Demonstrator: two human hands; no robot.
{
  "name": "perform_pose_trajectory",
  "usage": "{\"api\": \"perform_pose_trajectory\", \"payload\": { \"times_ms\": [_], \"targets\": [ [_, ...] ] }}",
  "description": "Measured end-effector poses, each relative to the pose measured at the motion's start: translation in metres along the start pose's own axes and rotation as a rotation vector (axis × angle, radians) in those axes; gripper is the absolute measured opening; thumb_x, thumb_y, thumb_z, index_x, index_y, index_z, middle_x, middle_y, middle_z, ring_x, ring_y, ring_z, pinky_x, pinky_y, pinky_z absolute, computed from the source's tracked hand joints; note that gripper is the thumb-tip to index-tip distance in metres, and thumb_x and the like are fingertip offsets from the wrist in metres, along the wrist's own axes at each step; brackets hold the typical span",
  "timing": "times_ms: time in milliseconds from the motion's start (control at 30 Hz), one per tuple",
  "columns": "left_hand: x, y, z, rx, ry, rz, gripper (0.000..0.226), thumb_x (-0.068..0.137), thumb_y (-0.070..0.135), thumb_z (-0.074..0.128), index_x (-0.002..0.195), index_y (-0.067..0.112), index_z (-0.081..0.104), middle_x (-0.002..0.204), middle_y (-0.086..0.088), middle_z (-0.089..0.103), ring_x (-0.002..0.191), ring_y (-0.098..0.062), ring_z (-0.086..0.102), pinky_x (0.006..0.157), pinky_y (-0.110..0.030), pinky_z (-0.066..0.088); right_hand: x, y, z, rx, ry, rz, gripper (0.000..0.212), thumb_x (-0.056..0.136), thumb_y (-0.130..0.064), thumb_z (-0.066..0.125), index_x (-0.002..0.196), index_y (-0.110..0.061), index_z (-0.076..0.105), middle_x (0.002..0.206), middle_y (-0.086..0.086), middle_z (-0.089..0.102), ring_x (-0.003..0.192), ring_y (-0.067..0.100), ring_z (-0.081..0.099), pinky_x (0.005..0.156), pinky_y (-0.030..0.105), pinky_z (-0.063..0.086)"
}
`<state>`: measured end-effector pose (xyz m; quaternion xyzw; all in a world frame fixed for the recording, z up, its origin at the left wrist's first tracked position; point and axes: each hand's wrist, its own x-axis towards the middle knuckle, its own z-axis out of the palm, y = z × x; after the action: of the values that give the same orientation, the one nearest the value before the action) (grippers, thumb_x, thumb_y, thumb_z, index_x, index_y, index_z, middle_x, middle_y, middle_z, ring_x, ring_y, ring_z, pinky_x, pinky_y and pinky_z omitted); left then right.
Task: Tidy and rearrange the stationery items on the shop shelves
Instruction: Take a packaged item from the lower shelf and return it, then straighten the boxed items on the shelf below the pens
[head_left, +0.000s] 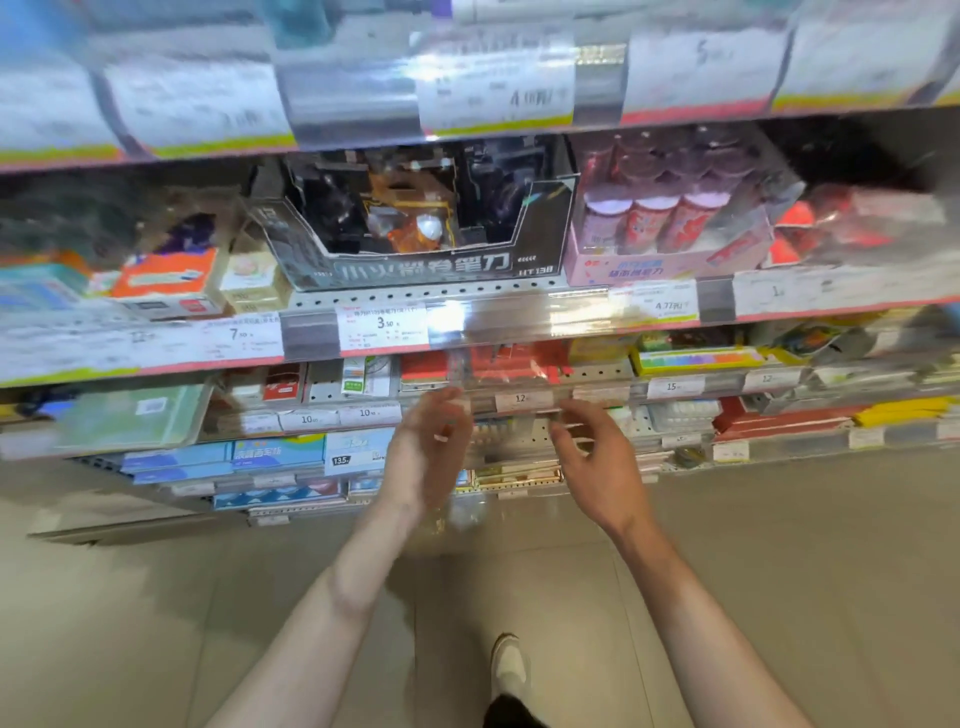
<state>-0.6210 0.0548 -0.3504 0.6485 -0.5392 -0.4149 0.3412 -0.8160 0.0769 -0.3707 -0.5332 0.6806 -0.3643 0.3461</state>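
Both my hands are raised in front of the lower shelves, blurred by motion. Between them hangs a clear plastic piece (511, 447), tall and see-through, its outline hard to make out. My left hand (431, 441) holds its left edge with curled fingers, and my right hand (597, 457) grips its right edge. Behind it lie red packs (498, 366) on a shelf with a price tag reading 12 (522, 399). One shelf higher stand a black display box of sharpeners (415, 228) and a pink box of round sharpeners (670, 234).
The shelves run across the whole view, each edged with a price strip (384, 325). Orange and white boxes (166, 280) sit at the left, blue packs (234, 457) lower down, yellow and red packs (779, 415) at the right. Below are a tiled floor and my shoe (511, 670).
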Motion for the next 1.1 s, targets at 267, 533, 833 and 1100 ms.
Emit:
{"api": "perform_pose_trajectory", "payload": {
  "times_ms": [267,533,833,1100],
  "targets": [
    [-0.063,0.025,-0.086,0.150,0.028,0.068,0.016,0.097,0.027,0.053,0.102,0.040,0.061,0.093,0.018,0.068,0.086,0.001,0.062,0.070,-0.013,0.046,-0.041,-0.040,-0.003,-0.006,-0.028,-0.026,0.023,0.096,-0.025,0.060,0.118,-0.023,0.065,0.106,-0.010,0.068,0.092,0.001,0.064,0.083,0.031,0.055],
    [-0.066,-0.001,-0.175,0.058,0.116,0.041,0.013,0.095,0.028,0.059,0.106,0.033,0.065,0.092,0.014,0.072,0.085,-0.007,0.067,0.074,-0.019,0.050,-0.058,-0.090,0.039,-0.017,-0.019,-0.063,0.016,0.094,-0.028,0.062,0.109,-0.026,0.067,0.100,-0.015,0.069,0.087,-0.002,0.063,0.075,0.022,0.050],
    [-0.029,-0.036,-0.317,-0.090,0.050,0.122,0.015,0.093,0.032,0.064,0.105,0.041,0.066,0.093,0.020,0.070,0.089,-0.002,0.066,0.077,-0.037,0.059,-0.077,-0.199,0.135,-0.159,0.135,-0.161,0.015,0.096,-0.030,0.060,0.110,-0.030,0.066,0.104,-0.013,0.069,0.096,0.009,0.064,0.081,0.023,0.048],
    [-0.013,-0.048,-0.452,-0.081,0.123,0.215,0.027,0.091,0.039,0.057,0.115,0.030,0.061,0.081,0.011,0.064,0.075,-0.005,0.061,0.069,-0.023,0.049,-0.085,-0.305,0.229,-0.277,0.186,-0.343,0.018,0.096,-0.030,0.060,0.110,-0.022,0.067,0.103,-0.012,0.067,0.092,0.008,0.063,0.082,0.030,0.051]
  ]
}}
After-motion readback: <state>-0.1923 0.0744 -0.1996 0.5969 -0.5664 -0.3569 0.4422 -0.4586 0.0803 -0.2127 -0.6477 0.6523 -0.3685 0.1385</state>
